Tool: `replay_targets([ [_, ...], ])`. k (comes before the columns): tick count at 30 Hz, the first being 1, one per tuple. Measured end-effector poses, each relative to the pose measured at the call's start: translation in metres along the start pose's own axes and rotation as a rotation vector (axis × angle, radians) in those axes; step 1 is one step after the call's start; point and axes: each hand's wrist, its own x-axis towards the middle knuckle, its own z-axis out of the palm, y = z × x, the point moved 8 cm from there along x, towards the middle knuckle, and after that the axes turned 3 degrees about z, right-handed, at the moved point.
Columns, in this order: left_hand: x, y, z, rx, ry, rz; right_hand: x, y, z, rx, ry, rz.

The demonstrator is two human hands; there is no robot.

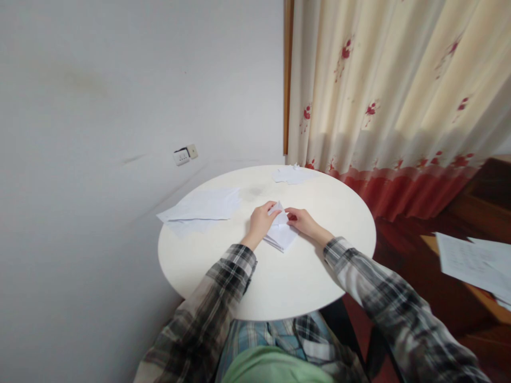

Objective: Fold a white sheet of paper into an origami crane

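A partly folded white sheet of paper [281, 235] lies near the middle of the round white table [223, 260]. My left hand [261, 222] grips the paper's left side, fingers curled over a raised flap. My right hand [302, 220] pinches the flap's right edge with closed fingers. Both arms wear plaid sleeves and reach in from the near edge.
A loose stack of white sheets [202, 210] lies at the table's left and overhangs its rim. A small folded paper piece [290, 174] sits at the far edge. A flowered curtain [391, 101] hangs behind. Printed pages [473, 263] rest on a wooden surface at right.
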Motion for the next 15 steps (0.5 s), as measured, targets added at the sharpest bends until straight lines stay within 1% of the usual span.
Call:
replay_targets([
  [6, 0.001, -0.015, 0.003, 0.017, -0.048, -0.063, 0.004, 0.01, -0.005, -0.091, 0.031, 0.01],
  [10, 0.001, -0.031, 0.006, -0.051, -0.085, -0.117, 0.003, 0.016, -0.011, -0.142, 0.069, 0.037],
  [12, -0.001, -0.041, 0.009, -0.089, -0.091, -0.166, 0.002, 0.017, -0.014, -0.177, 0.091, 0.048],
  [15, -0.003, -0.051, 0.014, -0.057, -0.106, -0.213, -0.001, 0.012, -0.016, -0.22, 0.097, 0.039],
])
